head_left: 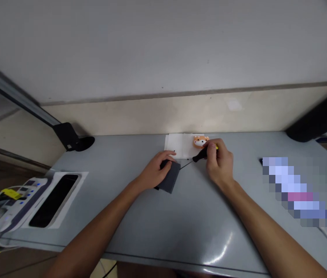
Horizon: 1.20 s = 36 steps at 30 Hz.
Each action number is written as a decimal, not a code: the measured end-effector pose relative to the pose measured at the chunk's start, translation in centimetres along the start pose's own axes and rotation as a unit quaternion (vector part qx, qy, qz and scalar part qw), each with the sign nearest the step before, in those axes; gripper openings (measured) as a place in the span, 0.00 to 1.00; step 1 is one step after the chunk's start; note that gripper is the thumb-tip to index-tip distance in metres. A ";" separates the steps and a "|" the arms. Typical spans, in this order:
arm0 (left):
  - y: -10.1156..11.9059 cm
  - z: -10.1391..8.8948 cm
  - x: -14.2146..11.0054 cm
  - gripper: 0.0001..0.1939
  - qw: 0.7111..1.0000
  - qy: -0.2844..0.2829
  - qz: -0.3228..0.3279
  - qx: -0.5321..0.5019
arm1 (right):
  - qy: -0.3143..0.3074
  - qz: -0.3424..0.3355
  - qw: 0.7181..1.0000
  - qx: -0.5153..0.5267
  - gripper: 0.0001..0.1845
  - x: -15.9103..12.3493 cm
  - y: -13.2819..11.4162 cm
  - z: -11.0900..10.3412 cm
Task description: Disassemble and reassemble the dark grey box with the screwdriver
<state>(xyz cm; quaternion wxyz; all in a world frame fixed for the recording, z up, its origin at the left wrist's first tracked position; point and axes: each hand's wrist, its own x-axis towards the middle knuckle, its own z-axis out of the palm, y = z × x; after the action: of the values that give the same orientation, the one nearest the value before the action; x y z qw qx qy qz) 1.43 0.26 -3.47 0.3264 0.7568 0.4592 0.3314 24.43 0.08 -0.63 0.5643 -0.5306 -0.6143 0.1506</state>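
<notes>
Screwdriver (200,155) sits snug in the curled right grip (220,159), tip at the dark grey box (172,180); the left grip (155,170) pinches that box, likely so it won't slip.

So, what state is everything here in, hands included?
Left hand: on the dark box, thumb over it.
Right hand: closed around the screwdriver.
Dark box: held by the left hand.
Screwdriver: gripped, tip at the box's edge.
Bear-faced figure: face showing.
White paper: lying flat.
Phone: screen dark.
Power strip: blue lights lit.
Pixelated object: can't tell.
</notes>
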 end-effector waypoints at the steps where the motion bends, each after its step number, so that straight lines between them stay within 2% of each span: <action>1: 0.0 0.0 0.0 0.16 1.000 -0.002 -0.001 -0.001 | -0.005 0.000 1.000 -0.001 0.20 0.0 0.0 0.0; 8: 0.3 -0.4 0.0 0.12 1.000 -0.011 0.022 0.007 | -0.003 0.003 1.000 -0.019 0.18 0.2 -0.1 -0.5; 13: 1.3 -0.6 -0.2 0.11 0.999 -0.031 0.027 0.022 | 0.101 0.029 0.991 -0.078 0.17 1.0 0.4 -1.0; 16: 2.4 0.1 -0.4 0.10 1.000 -0.014 -0.020 0.017 | 0.125 0.044 0.985 -0.107 0.17 1.5 0.7 -1.2; 20: 3.4 1.3 -0.8 0.09 0.995 0.016 -0.100 0.005 | 0.105 0.066 0.986 -0.112 0.18 1.5 0.7 -0.9; 25: 2.8 1.1 -0.5 0.12 0.989 0.021 -0.141 -0.030 | 0.073 0.085 0.993 -0.040 0.20 1.1 0.4 -0.4; 28: 2.3 0.7 -0.1 0.15 0.990 0.024 -0.133 -0.036 | 0.069 0.103 0.992 0.020 0.21 1.1 0.3 -0.1; 31: 2.0 0.6 -0.1 0.17 0.994 0.001 -0.103 -0.032 | 0.063 0.104 0.990 0.067 0.22 0.9 0.2 0.2; 36: 1.9 1.1 -0.1 0.11 0.996 0.004 -0.084 -0.012 | 0.046 0.097 0.988 0.109 0.25 0.5 0.3 0.6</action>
<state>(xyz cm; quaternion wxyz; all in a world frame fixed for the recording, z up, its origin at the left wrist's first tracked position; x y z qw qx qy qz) 3.17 -0.71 -2.59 0.3602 0.7104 0.5182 0.3116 24.13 0.87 -0.77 0.6289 -0.5292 -0.5136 0.2463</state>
